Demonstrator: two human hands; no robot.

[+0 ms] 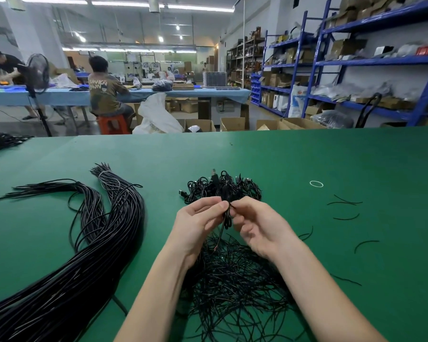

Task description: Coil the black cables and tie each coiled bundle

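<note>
Between my two hands hangs a small coiled black cable bundle [227,215], held upright above the green table [331,156]. My left hand [198,223] pinches its upper part with thumb and fingers. My right hand [255,223] grips the same bundle from the right, fingers curled at its top. Behind my hands lies a pile of coiled, tied cables [223,187]. Under my wrists spreads a loose heap of thin black tie wires [235,285]. A long thick bunch of straight black cables [84,262] lies at the left, bound near its far end by a white band.
A white rubber band [316,184] and several short black wire pieces [346,217] lie on the table at the right. More cables [0,140] sit at the far left edge. Beyond the table are cardboard boxes, blue shelving and seated workers.
</note>
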